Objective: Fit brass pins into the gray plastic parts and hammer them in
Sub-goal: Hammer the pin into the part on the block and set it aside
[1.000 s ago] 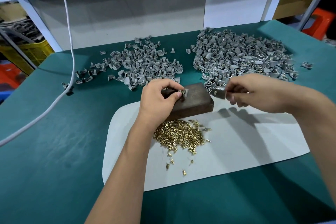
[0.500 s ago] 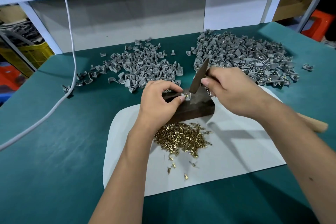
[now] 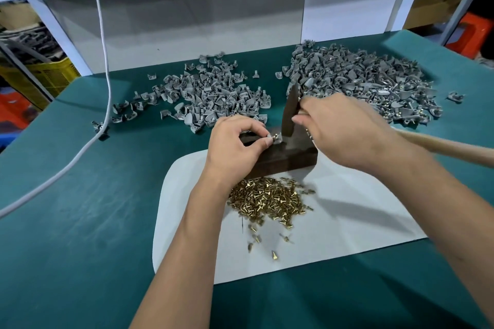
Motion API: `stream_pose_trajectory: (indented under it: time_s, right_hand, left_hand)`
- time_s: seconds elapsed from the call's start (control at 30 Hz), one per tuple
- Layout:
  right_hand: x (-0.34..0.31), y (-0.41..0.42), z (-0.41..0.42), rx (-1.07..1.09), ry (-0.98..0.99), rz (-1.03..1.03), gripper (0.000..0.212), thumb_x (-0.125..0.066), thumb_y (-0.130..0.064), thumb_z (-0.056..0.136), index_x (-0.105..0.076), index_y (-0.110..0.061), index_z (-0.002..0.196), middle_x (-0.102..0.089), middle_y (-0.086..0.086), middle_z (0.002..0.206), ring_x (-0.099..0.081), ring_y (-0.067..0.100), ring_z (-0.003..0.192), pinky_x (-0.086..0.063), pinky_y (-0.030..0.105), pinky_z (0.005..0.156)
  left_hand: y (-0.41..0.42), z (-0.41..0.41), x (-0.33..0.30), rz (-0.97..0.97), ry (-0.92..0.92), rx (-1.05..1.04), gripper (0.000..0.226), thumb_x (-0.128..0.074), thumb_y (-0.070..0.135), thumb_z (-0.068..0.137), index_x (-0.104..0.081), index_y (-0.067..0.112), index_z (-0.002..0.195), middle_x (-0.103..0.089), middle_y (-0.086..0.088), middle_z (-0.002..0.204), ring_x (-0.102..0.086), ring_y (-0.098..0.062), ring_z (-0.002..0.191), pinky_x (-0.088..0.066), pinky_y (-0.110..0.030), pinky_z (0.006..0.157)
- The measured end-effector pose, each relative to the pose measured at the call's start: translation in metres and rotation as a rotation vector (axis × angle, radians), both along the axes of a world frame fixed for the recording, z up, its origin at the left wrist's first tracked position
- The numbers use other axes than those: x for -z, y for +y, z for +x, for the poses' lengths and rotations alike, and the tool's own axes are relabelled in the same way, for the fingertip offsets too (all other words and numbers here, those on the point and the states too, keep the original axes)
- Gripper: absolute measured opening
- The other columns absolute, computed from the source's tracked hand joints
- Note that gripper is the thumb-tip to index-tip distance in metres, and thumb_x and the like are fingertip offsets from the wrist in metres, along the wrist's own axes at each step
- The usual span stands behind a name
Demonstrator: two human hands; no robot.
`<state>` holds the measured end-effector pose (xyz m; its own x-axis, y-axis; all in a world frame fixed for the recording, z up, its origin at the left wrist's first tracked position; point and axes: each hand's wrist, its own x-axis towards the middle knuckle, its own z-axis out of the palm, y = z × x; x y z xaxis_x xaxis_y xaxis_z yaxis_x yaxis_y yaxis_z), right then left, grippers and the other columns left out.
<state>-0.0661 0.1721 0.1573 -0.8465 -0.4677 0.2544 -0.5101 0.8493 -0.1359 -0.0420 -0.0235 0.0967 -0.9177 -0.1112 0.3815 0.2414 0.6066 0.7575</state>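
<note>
Left hand [image 3: 238, 141] pinches gray part [image 3: 275, 138] on block [image 3: 288, 157]; right hand [image 3: 344, 131] grips hammer [image 3: 290, 112].

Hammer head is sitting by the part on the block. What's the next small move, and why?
Probably a short tap straight down on the pin. The left hand pinches the gray part on the dark block, and the right hand grips the hammer close behind its head, which stands beside the part. Whether the pin is seated yet is too small to tell.
</note>
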Motion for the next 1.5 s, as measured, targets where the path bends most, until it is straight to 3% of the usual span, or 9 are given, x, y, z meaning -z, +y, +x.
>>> stream_pose_trajectory:
  time_s: [0.1,0.3,0.43,0.7,0.87,1.03,1.23,1.37,1.5]
  right_hand:
    - [0.0,-0.002,0.002,0.01,0.147,-0.239,0.022,-0.041,-0.036,0.108,-0.052,-0.018,0.104,-0.053,0.001,0.075,-0.047,0.031,0.062,-0.037,0.038,0.06]
    - [0.0,-0.008,0.003,0.033,0.008,0.079,0.024,-0.036,-0.04,0.109,-0.048,-0.021,0.101,-0.066,0.012,0.092,-0.06,0.039,0.078,-0.038,0.039,0.064]
    - [0.002,-0.012,0.006,0.034,0.136,-0.141,0.024,-0.037,-0.038,0.108,-0.048,-0.018,0.102,-0.058,0.005,0.074,-0.053,0.035,0.066,-0.037,0.038,0.059]
    - [-0.003,-0.015,0.001,0.018,0.218,-0.095,0.027,-0.039,-0.04,0.107,-0.054,-0.017,0.109,-0.068,0.009,0.083,-0.064,0.038,0.07,-0.04,0.038,0.059]
    - [0.007,-0.021,0.009,0.056,-0.022,0.043,0.027,-0.038,-0.04,0.109,-0.053,-0.018,0.111,-0.058,0.008,0.082,-0.054,0.036,0.072,-0.04,0.039,0.064]
    - [-0.004,-0.016,0.004,0.081,0.136,-0.165,0.024,-0.041,-0.039,0.107,-0.054,-0.02,0.108,-0.061,0.008,0.08,-0.054,0.036,0.069,-0.04,0.039,0.061]
    - [-0.005,-0.012,0.002,0.044,0.012,0.036,0.023,-0.04,-0.042,0.108,-0.051,-0.022,0.1,-0.064,0.01,0.086,-0.055,0.035,0.073,-0.039,0.039,0.065]
    - [-0.003,-0.016,0.004,0.07,0.118,-0.214,0.026,-0.042,-0.039,0.107,-0.055,-0.018,0.109,-0.056,0.005,0.072,-0.052,0.035,0.065,-0.041,0.038,0.06]
    - [0.006,-0.017,0.008,0.056,-0.083,-0.012,0.028,-0.039,-0.04,0.108,-0.055,-0.018,0.11,-0.065,0.011,0.089,-0.057,0.036,0.075,-0.046,0.041,0.066]
  left_hand:
    - [0.0,-0.001,0.0,0.002,0.003,0.009,0.008,-0.086,0.011,0.079,-0.079,0.014,0.077,-0.074,0.007,0.093,-0.067,-0.017,0.101,-0.044,-0.05,0.105]
    - [0.0,0.0,0.0,0.013,-0.007,-0.004,0.008,-0.086,0.011,0.079,-0.079,0.013,0.077,-0.074,0.005,0.093,-0.068,-0.017,0.101,-0.046,-0.049,0.104]
    - [-0.001,-0.001,0.001,0.019,0.001,0.002,0.011,-0.086,0.011,0.078,-0.078,0.017,0.076,-0.075,0.004,0.094,-0.069,-0.016,0.1,-0.046,-0.048,0.105]
    - [0.001,0.0,0.001,0.04,-0.009,0.001,0.01,-0.086,0.011,0.079,-0.078,0.017,0.077,-0.075,0.004,0.096,-0.069,-0.019,0.101,-0.046,-0.05,0.105]
    - [0.0,0.001,0.001,0.028,-0.008,0.006,0.012,-0.086,0.01,0.079,-0.077,0.018,0.076,-0.074,0.002,0.095,-0.068,-0.02,0.101,-0.047,-0.05,0.103]
    - [0.0,0.0,0.001,0.009,0.003,-0.007,0.009,-0.086,0.012,0.079,-0.079,0.017,0.076,-0.074,0.005,0.094,-0.068,-0.014,0.101,-0.046,-0.048,0.105]
    - [0.001,0.002,-0.003,0.003,-0.024,-0.021,0.013,-0.087,0.012,0.078,-0.078,0.021,0.077,-0.071,0.006,0.096,-0.066,-0.016,0.105,-0.043,-0.05,0.106]
    - [0.0,0.001,-0.002,0.008,-0.014,-0.011,0.013,-0.086,0.012,0.078,-0.078,0.021,0.076,-0.073,0.006,0.098,-0.067,-0.014,0.104,-0.042,-0.051,0.108]
    - [0.001,0.002,-0.001,0.016,-0.029,-0.021,0.017,-0.087,0.012,0.078,-0.077,0.025,0.076,-0.074,0.004,0.099,-0.067,-0.019,0.106,-0.045,-0.05,0.106]
